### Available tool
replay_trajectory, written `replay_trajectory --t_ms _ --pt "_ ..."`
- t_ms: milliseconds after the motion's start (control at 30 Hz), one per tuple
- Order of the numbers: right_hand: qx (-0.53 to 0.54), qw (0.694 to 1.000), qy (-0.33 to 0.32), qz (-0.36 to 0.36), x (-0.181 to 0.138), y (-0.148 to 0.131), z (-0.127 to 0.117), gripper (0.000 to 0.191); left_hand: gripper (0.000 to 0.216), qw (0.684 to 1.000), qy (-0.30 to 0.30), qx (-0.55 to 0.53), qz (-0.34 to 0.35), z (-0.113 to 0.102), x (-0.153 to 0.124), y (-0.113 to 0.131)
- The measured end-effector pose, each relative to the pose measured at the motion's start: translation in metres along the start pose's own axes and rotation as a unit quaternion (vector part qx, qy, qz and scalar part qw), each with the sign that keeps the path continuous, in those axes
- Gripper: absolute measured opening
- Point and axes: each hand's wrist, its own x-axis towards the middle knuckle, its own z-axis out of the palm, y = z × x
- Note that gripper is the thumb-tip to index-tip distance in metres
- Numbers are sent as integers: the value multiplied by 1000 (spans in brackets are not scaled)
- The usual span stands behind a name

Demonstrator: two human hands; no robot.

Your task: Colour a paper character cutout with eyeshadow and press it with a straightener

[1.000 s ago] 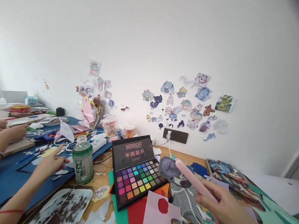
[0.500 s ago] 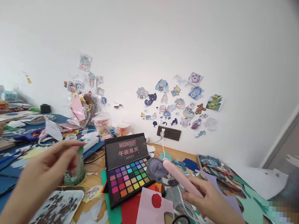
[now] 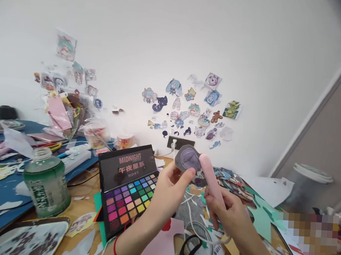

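My left hand pinches a grey cutout with a purple oval on its face. A patterned black-and-white part shows below the oval, partly behind my thumb. In my right hand is a pink, stick-shaped tool, fingers wrapped round its lower half and its rounded end up beside the cutout. A white cord runs below my right hand; I cannot tell the tool's exact kind. Below my forearms lie a pink sheet with a red spot and black-handled scissors.
An open eyeshadow palette stands left of my hands. Farther left are a green-tinted bottle and a paint-smeared tray. Paper scraps lie to the right, near a lidded bucket. A wall socket holds a plug.
My left hand has come from the left, near the bottle, to pinch the grey cutout. The cutout and pink tool are higher. The view has turned slightly right.
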Motion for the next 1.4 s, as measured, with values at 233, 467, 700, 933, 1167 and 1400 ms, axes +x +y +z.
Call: replay_trajectory --t_ms 233,467,700,933,1167,1400 --pt "13 1000 17 18 12 12 5 35 9 995 53 -77 -44 -12 10 -4" --pt "-111 993 35 36 19 13 5 40 14 974 77 -164 -134 -20 23 -14" --pt "-432 898 86 24 36 41 -10 31 12 948 54 -218 -226 -43 41 -28" --pt "-499 866 -23 -9 45 77 -16 21 20 910 1 -325 -258 -59 47 -29" --pt "-487 871 -69 -17 41 78 -8 25 31 877 -95 -425 -204 -63 38 -24" --pt "-469 881 -67 5 42 82 -14 24 33 862 -141 -440 -206 -63 35 -19"
